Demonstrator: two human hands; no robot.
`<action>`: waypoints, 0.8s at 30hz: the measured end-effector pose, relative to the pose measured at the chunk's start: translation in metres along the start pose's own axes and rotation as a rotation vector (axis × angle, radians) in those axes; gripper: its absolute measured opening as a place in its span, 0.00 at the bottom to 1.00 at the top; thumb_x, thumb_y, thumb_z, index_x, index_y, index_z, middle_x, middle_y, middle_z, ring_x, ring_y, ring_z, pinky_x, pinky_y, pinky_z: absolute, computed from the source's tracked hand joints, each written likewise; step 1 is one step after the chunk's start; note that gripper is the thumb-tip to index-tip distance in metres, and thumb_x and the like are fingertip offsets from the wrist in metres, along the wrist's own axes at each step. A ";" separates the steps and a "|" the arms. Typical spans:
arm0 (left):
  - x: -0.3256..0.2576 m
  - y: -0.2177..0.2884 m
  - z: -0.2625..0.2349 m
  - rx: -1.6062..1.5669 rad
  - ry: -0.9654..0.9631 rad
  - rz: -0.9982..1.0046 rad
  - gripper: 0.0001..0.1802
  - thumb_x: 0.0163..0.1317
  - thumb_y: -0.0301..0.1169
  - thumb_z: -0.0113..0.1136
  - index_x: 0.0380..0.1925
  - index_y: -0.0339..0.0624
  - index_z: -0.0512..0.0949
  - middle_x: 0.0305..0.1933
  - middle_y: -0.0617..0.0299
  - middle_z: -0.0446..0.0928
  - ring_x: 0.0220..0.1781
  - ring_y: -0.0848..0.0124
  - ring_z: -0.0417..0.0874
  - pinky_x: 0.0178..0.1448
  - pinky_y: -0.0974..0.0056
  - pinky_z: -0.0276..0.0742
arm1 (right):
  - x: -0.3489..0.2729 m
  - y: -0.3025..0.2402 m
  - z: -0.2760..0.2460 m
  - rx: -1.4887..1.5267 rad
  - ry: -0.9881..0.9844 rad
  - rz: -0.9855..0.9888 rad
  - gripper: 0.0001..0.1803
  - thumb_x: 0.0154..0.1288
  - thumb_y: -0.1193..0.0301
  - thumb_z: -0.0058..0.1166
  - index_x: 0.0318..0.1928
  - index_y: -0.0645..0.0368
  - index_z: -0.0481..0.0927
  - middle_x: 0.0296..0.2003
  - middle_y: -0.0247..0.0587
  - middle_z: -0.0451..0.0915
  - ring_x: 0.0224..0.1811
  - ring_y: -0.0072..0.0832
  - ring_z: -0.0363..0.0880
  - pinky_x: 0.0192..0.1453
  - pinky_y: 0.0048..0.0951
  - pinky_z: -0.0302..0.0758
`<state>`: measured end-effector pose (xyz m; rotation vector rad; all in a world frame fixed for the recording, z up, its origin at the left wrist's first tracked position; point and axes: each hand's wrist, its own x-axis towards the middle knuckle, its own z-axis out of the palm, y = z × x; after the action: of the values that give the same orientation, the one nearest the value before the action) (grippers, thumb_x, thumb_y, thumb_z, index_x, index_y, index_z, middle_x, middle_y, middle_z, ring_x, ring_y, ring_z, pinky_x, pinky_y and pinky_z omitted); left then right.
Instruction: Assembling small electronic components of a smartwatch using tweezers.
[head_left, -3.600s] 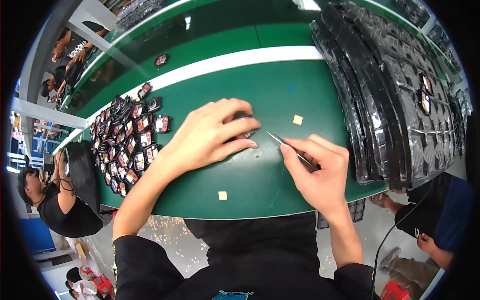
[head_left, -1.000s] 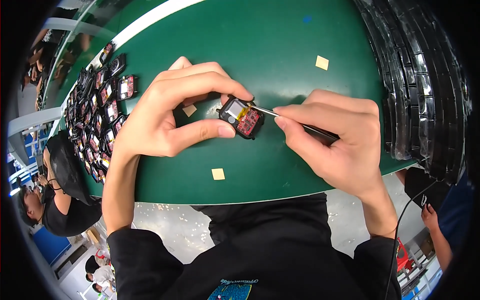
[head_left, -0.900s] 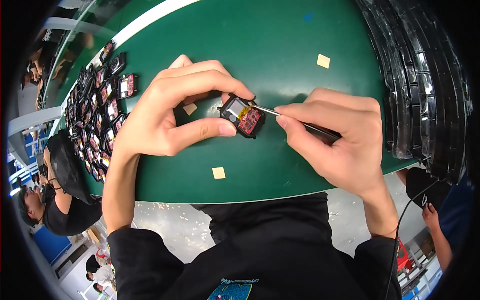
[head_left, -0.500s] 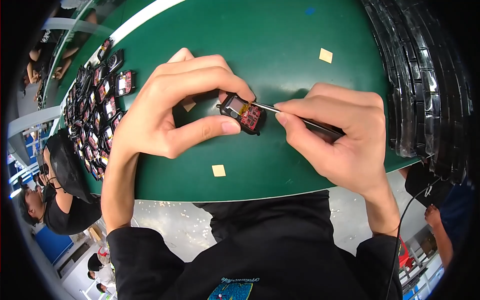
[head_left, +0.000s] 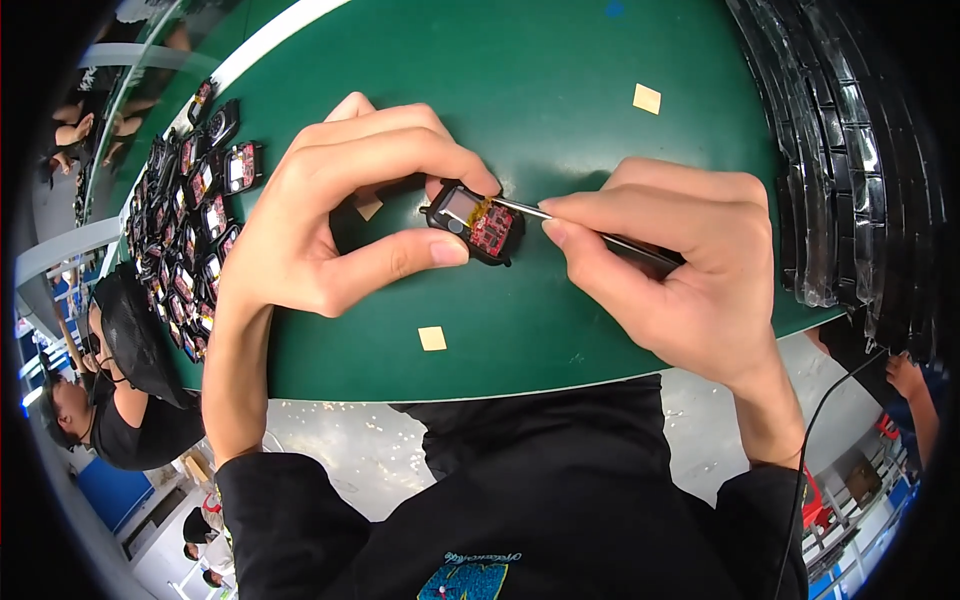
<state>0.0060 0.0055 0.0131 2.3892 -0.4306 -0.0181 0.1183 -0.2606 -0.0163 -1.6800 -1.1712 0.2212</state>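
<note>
My left hand [head_left: 330,215] pinches a small black watch-like housing [head_left: 478,258] between thumb and index finger, just above the table. The housing lies tilted and its inside faces up. In it show a red circuit board [head_left: 494,232], a silver-grey block and a strip of amber tape. My right hand [head_left: 680,260] is closed round slim dark tweezers [head_left: 625,240] with a silver tip. That tip reaches the upper edge of the housing, beside my left index fingertip. Whether it grips anything there is too small to see.
Many similar opened housings [head_left: 185,235] crowd the left of the green table [head_left: 560,90]. Stacked black plastic trays [head_left: 830,150] line its right side. Small pale squares [head_left: 432,338] lie on the surface. A person [head_left: 130,400] sits at the left, and another person's arm [head_left: 915,395] shows at right.
The view shifts slightly, while both hands, housing and tweezers keep nearly the same arrangement. At the far right, the other person's arm has moved up and outward.
</note>
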 end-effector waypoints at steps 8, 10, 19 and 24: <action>0.000 0.000 0.001 0.022 0.002 0.014 0.29 0.55 0.48 0.78 0.50 0.38 0.91 0.43 0.59 0.88 0.36 0.68 0.78 0.46 0.62 0.63 | -0.003 0.001 0.003 0.018 0.040 -0.026 0.07 0.61 0.85 0.73 0.40 0.66 0.95 0.20 0.34 0.80 0.17 0.18 0.73 0.23 0.25 0.62; -0.001 0.000 0.000 0.007 -0.007 -0.005 0.28 0.55 0.47 0.79 0.51 0.40 0.91 0.43 0.59 0.88 0.35 0.69 0.76 0.46 0.62 0.63 | -0.003 0.000 0.003 0.007 0.037 -0.038 0.07 0.61 0.85 0.73 0.40 0.65 0.95 0.20 0.34 0.80 0.17 0.18 0.73 0.23 0.25 0.62; 0.000 0.014 0.003 0.022 0.125 -0.065 0.29 0.48 0.33 0.87 0.52 0.42 0.90 0.34 0.65 0.81 0.32 0.69 0.72 0.43 0.62 0.66 | -0.006 -0.010 -0.013 0.001 0.244 0.098 0.06 0.63 0.83 0.73 0.41 0.66 0.94 0.21 0.34 0.79 0.19 0.16 0.72 0.23 0.25 0.63; 0.005 0.025 0.005 0.156 0.113 -0.072 0.26 0.54 0.36 0.86 0.53 0.45 0.89 0.32 0.66 0.81 0.33 0.65 0.78 0.46 0.59 0.72 | -0.007 -0.012 -0.009 0.035 0.327 0.045 0.05 0.66 0.81 0.73 0.42 0.66 0.95 0.23 0.37 0.82 0.20 0.17 0.75 0.23 0.27 0.66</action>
<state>0.0021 -0.0168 0.0263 2.5429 -0.3018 0.1217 0.1132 -0.2721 -0.0050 -1.6392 -0.8816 -0.0065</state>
